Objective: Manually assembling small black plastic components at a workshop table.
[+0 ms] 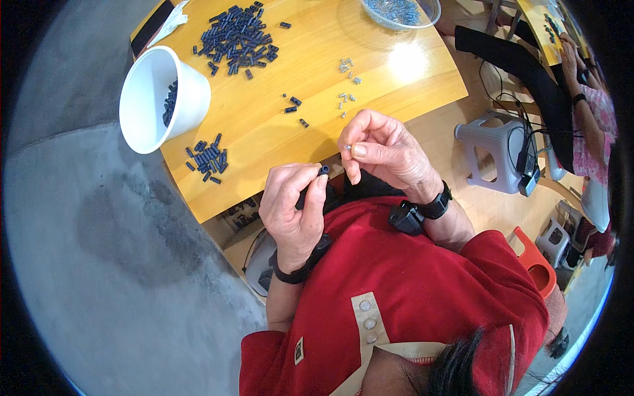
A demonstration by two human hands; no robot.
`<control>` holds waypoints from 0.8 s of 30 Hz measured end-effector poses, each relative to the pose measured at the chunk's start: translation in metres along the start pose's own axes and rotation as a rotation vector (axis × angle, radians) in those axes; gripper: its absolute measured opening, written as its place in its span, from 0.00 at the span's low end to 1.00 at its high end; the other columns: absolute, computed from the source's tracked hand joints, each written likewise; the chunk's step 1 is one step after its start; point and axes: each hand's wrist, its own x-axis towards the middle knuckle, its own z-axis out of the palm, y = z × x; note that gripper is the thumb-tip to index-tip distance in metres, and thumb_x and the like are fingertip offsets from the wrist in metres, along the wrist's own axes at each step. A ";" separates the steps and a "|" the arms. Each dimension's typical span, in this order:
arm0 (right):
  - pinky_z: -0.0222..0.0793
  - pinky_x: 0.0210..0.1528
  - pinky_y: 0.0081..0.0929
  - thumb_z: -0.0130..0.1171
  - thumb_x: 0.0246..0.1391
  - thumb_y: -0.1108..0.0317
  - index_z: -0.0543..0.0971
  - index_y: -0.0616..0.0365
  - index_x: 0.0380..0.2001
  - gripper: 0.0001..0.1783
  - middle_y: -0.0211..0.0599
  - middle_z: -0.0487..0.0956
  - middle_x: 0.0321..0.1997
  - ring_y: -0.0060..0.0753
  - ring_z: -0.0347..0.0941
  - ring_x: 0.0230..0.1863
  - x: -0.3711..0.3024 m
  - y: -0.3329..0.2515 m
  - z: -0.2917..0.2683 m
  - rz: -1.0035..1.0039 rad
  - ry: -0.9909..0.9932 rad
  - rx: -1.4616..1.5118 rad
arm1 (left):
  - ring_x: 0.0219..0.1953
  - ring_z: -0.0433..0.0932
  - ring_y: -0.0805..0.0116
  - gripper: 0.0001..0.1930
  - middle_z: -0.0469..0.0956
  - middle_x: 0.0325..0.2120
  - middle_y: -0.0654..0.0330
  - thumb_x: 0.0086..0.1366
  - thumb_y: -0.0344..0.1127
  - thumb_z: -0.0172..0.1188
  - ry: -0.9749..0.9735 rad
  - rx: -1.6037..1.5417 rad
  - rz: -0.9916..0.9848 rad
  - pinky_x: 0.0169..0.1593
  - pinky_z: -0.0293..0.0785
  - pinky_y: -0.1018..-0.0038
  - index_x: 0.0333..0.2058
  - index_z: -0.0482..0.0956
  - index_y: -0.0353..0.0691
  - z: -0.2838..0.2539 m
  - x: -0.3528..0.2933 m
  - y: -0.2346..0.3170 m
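My left hand [288, 210] pinches a small black tube [323, 170] between thumb and fingertips, its round end facing up to the right. Just across from it, my right hand [391, 153] grips a tiny silver metal part [348, 147] between thumb and forefinger; it looks like a screw, but its exact kind is too small to tell. The two pieces are apart. Both hands are over the near edge of the yellow wooden table [277, 105]. A few loose black tubes [295, 101] and several silver metal parts [346, 65] lie beyond my hands.
A big heap of black tubes [238, 38] lies at the far left, a smaller pile [209, 158] nearer. Between them a white bucket [142, 99] lies tilted, black pieces inside. A clear bowl [432, 14] of bluish-silver parts stands far right. Beyond are a grey stool [492, 155] and another person's arm [588, 125].
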 end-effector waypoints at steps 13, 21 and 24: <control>0.74 0.34 0.16 0.67 0.53 0.77 0.77 0.59 0.39 0.11 0.28 0.81 0.30 0.16 0.76 0.30 0.005 -0.008 0.018 -0.018 0.041 -0.416 | 0.35 0.79 0.61 0.08 0.80 0.32 0.55 0.57 0.19 0.63 -0.041 0.147 0.050 0.41 0.74 0.70 0.36 0.79 0.34 -0.008 0.002 0.007; 0.73 0.35 0.16 0.65 0.53 0.80 0.76 0.61 0.38 0.11 0.29 0.80 0.30 0.16 0.75 0.31 0.005 -0.014 0.019 -0.030 -0.007 -0.583 | 0.34 0.77 0.57 0.12 0.77 0.31 0.55 0.54 0.20 0.65 -0.104 0.309 0.159 0.39 0.73 0.66 0.38 0.78 0.36 -0.009 0.004 0.010; 0.71 0.34 0.17 0.64 0.52 0.81 0.77 0.60 0.34 0.08 0.28 0.80 0.29 0.16 0.75 0.30 0.003 -0.020 0.022 -0.087 -0.017 -0.829 | 0.34 0.75 0.56 0.16 0.73 0.31 0.56 0.52 0.20 0.66 -0.133 0.407 0.291 0.38 0.71 0.63 0.41 0.77 0.35 -0.009 0.004 0.005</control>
